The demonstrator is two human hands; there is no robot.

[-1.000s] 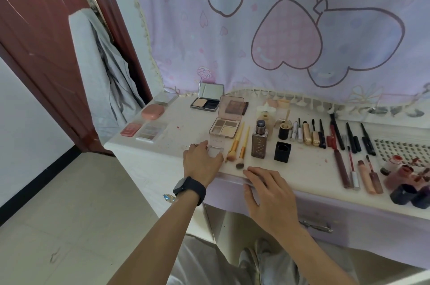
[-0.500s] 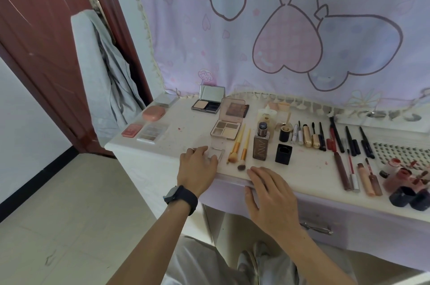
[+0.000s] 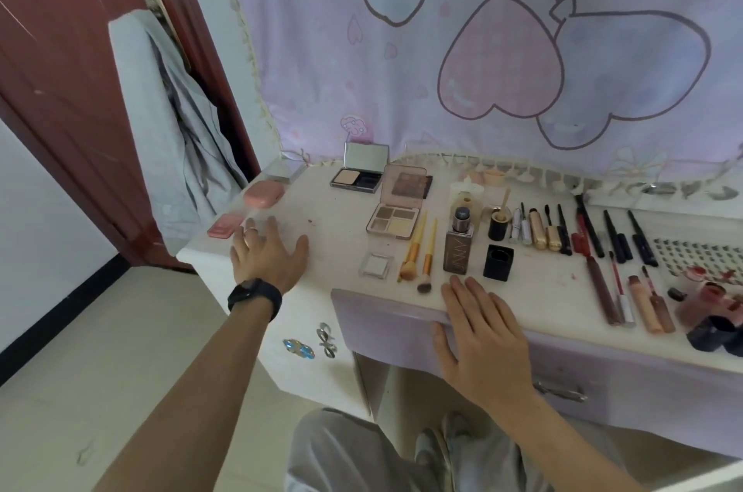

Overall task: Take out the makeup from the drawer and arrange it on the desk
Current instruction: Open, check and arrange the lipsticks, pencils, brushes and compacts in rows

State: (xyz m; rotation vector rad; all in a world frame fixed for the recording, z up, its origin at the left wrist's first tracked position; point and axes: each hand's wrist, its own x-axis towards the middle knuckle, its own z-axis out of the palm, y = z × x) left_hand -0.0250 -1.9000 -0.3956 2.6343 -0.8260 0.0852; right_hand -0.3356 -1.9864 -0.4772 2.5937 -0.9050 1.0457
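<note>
White desk (image 3: 333,222) in the head view carries the makeup: eyeshadow palette (image 3: 394,221) far centre, brushes (image 3: 412,250) and foundation bottle (image 3: 458,246) nearer, pencils (image 3: 615,234) right. Left hand (image 3: 267,254) is spread flat at the left, grasping nothing, near a pink case (image 3: 225,227). Right hand (image 3: 482,339) lies released, fingers straight, on the near edge above the lilac drawer (image 3: 402,326).

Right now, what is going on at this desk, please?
A person is at the desk with makeup laid out in rows: an open palette, two brushes, a foundation bottle, a row of pencils. The left hand is open, fingers spread, over the desk's left part beside a flat pink case, holding nothing. The right hand lies flat on the front edge, above the lavender drawer front.
</note>
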